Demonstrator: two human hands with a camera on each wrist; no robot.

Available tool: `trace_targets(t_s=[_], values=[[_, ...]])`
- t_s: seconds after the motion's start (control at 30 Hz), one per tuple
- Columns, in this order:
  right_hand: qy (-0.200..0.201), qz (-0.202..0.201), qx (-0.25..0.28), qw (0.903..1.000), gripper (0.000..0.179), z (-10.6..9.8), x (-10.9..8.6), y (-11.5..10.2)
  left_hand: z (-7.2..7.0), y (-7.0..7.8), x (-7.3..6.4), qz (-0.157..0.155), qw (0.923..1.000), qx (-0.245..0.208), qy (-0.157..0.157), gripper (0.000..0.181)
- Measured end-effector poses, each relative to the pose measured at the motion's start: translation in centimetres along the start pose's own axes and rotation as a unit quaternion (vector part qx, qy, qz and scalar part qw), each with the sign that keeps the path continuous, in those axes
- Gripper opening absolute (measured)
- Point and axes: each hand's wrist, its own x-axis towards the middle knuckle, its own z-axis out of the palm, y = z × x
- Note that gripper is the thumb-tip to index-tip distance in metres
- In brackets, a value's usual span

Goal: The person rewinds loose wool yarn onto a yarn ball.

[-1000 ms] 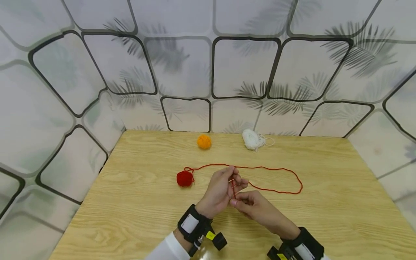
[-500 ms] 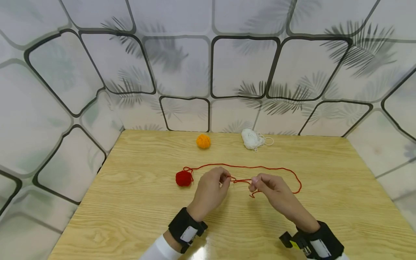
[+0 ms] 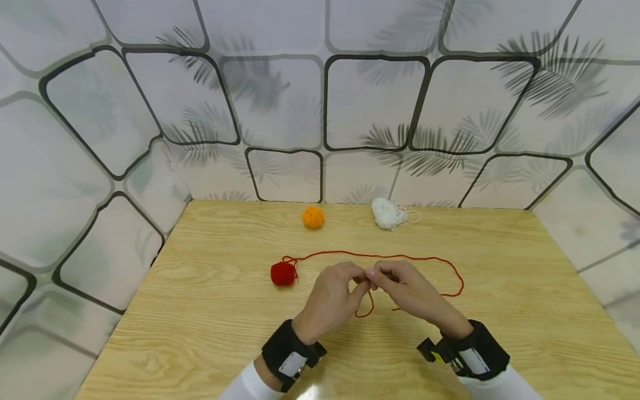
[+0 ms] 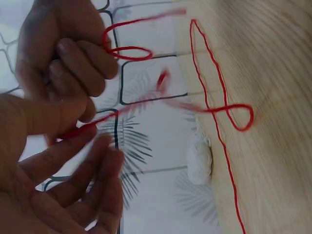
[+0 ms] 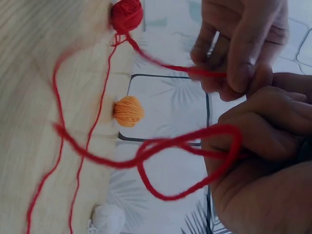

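Over the front half of the table, my left hand (image 3: 330, 297) pinches a strand of red yarn (image 4: 78, 132) between thumb and index finger, its other fingers loosely bent. My right hand (image 3: 410, 291) meets it fingertip to fingertip, fingers curled around the same yarn. From the right hand hangs a loose loop with a free end, large in the right wrist view. A short loop also dangles below the left fingertips in the head view. The red yarn ball (image 3: 283, 274) lies left of the hands, its strand running behind them to the right and curving back.
At the back of the wooden table (image 3: 210, 333) sit an orange yarn ball (image 3: 313, 217) and a white yarn ball (image 3: 384, 214) with loose strands beside it. Behind them rises a patterned wall (image 3: 280, 100).
The left hand has turned from palm up to palm down. The hands drew apart with red yarn stretched between them, then came together again at the fingertips. The yarn balls stayed put.
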Motion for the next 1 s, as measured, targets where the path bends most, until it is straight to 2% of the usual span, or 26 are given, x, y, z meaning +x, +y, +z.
trace_targets(t_s=[0.17, 0.33, 0.43, 0.57, 0.7, 0.83, 1.0], values=[[0.016, 0.014, -0.016, 0.9996, 0.03, -1.1, -0.3, -0.3, -1.2, -0.9, -0.2, -0.02, 0.9977, -0.065, 0.001, 0.013], [0.034, 0.038, -0.012, 0.9986, 0.031, -3.1, -1.6, 0.4, -2.2, -2.2, -1.0, -0.045, 0.9944, -0.095, -0.006, 0.019], [0.034, 0.053, 0.009, 0.998, 0.032, -4.7, -2.6, 1.2, -2.5, -2.9, -1.5, -0.059, 0.9954, -0.075, -0.001, 0.019], [0.029, 0.076, 0.06, 0.9949, 0.034, -7.3, -4.4, 2.5, -2.7, -3.8, -2.1, -0.071, 0.9974, -0.005, 0.014, 0.017], [0.007, 0.087, 0.089, 0.9922, 0.033, -10.1, -6.6, 4.0, -3.1, -4.5, -2.8, -0.081, 0.9958, 0.044, 0.004, 0.016], [-0.011, 0.103, 0.095, 0.99, 0.032, -12.4, -8.9, 5.2, -3.5, -5.0, -3.4, -0.084, 0.9949, 0.057, 0.005, 0.015], [-0.027, 0.12, 0.101, 0.9872, 0.031, -14.5, -11.1, 6.5, -4.0, -5.6, -4.0, -0.088, 0.9953, 0.026, 0.029, 0.015]])
